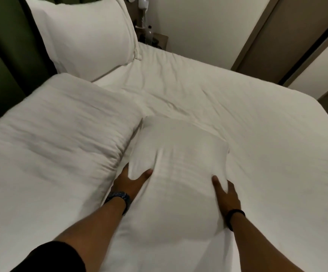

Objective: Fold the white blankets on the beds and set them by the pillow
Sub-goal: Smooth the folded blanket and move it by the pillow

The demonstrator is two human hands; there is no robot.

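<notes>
A puffy white bundle of blanket [176,163] bulges up in the middle of the bed, blurred by motion. My left hand [131,182] grips its left edge, fingers tucked under the cloth. On the bundle's right side my right hand [225,195] grips it, thumb on top. A thick folded white blanket [47,146] lies to the left, touching the bundle. A white pillow [84,34] leans upright at the head of the bed, far left.
The white bed sheet [247,114] spreads wrinkled to the right and far side. A green curtain [0,55] hangs at the left. A bedside shelf with a bottle [150,34] and a wall phone [143,4] stands behind. A door [296,36] is at right.
</notes>
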